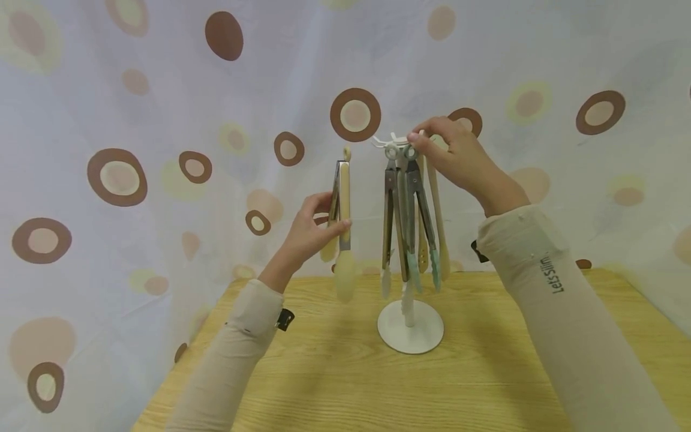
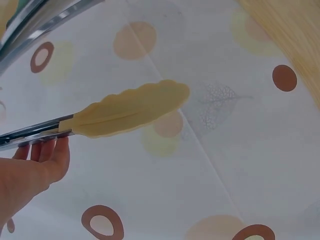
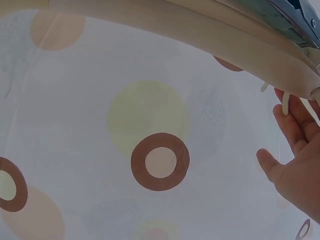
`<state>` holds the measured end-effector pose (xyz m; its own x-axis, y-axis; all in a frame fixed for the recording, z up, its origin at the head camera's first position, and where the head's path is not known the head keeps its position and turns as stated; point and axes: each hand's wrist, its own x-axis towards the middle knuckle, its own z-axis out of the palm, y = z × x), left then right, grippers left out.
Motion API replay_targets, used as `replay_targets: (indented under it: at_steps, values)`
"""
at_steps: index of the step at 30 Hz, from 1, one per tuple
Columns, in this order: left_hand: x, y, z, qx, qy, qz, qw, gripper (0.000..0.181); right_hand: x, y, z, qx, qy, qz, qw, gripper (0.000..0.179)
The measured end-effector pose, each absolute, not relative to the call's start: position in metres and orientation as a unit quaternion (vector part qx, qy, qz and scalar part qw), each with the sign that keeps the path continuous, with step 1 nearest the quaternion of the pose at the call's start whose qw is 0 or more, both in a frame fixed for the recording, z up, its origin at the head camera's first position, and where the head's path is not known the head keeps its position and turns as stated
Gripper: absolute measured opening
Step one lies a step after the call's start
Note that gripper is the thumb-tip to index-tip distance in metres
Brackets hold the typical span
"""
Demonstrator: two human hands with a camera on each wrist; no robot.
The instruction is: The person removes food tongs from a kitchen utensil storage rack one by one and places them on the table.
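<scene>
In the head view, my left hand [image 1: 315, 231] grips a pair of tongs [image 1: 345, 207] with pale yellow handles and tips, hanging tips down left of a white utensil stand [image 1: 410, 336]. The left wrist view shows a scalloped yellow tong tip [image 2: 132, 110] beyond the fingers [image 2: 61, 156]. My right hand [image 1: 459, 153] holds the stand's top by a hook, its fingertips around it. In the right wrist view, a white hook [image 3: 285, 103] crosses the fingers. Several tongs [image 1: 412, 204], some with grey-green tips, hang from the stand.
Beige-handled utensils [image 1: 439, 228] hang at the stand's right and back. The stand's round base rests on a wooden table [image 1: 324, 372]. Behind and left of it hangs a white curtain [image 1: 302, 60] with brown and yellow spots.
</scene>
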<state>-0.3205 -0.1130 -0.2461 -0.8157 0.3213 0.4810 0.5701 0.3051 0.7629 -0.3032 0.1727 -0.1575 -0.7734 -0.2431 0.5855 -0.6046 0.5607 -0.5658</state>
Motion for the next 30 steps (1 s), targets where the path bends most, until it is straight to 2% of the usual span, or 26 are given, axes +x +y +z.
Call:
replay_targets:
  at_steps: [18,30]
  values:
    - [-0.327,-0.149,-0.265,-0.121,-0.885,-0.442,0.079,0.07,-0.307,0.172,-0.159,0.255,-0.856,0.371,0.253,0.042]
    - [-0.337,-0.174,-0.285,-0.061,-0.908,-0.412,0.037,0.071,-0.305,0.172,-0.158,0.253,-0.859,0.369,0.249,0.043]
